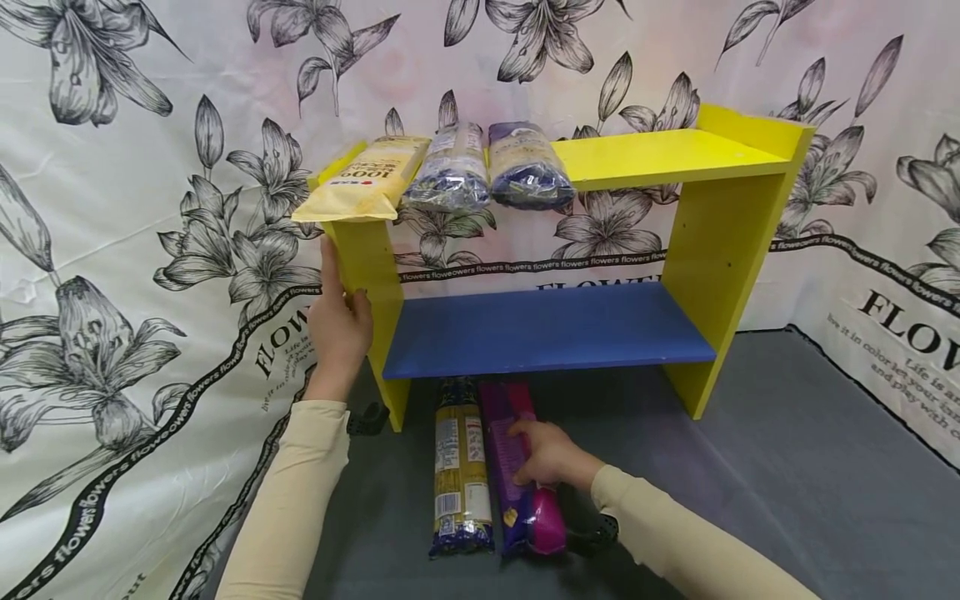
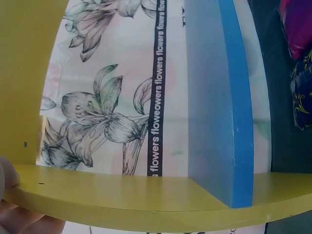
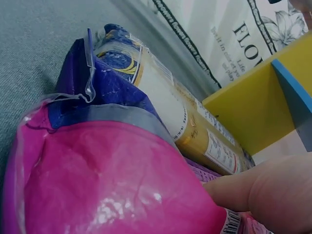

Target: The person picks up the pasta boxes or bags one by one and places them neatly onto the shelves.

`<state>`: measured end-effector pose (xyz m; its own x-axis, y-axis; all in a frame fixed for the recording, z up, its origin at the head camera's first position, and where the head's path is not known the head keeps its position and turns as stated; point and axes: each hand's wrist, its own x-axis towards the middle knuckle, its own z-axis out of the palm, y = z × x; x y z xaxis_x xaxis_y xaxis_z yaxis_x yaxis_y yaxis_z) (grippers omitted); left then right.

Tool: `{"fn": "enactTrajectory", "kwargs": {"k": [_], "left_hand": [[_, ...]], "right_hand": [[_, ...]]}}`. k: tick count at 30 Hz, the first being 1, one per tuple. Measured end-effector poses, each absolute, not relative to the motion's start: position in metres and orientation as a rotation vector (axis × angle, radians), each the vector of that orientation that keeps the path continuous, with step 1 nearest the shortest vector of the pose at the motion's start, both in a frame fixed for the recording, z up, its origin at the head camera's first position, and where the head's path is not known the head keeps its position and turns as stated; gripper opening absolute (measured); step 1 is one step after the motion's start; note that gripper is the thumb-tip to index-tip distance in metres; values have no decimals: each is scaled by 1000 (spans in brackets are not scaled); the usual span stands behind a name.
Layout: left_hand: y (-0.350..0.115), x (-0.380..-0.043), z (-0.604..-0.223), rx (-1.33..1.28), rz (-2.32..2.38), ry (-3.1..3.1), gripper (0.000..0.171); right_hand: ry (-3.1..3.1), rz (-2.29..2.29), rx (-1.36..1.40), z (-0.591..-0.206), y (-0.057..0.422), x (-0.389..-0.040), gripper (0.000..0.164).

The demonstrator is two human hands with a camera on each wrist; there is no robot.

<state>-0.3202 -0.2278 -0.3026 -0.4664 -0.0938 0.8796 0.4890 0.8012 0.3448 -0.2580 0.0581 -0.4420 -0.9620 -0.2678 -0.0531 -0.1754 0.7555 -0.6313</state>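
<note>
And here's the right hand [image 1: 551,454], fingers and thumb curled over the purple pack [image 1: 506,467], gripping it where it lies on the grey table [image 1: 795,475], low by the rack [image 1: 723,267]. Just beside it, to the left, lies the gold pack [image 1: 461,475], parallel and flat. Up on the other side, the left hand [image 1: 341,329] has the rack's yellow side panel pinched at its edge, thumb inside, fingers outside. Above that hand, the yellow pack [image 1: 367,179] juts over the top shelf's front edge, with two blue-ended packs [image 1: 450,171] alongside. Below them, the blue shelf [image 1: 540,325] spans the panels.
</note>
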Motion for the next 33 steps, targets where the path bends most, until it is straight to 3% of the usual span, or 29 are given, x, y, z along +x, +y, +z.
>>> {"fn": "enactTrajectory", "kwargs": {"k": [18, 33], "left_hand": [[-226, -321, -305, -290, -714, -1966, 70], [-227, -322, -304, -308, -690, -1923, 70]], "right_hand": [[2451, -1458, -328, -453, 119, -224, 64], [2335, -1508, -375, -456, 189, -185, 67]]}}
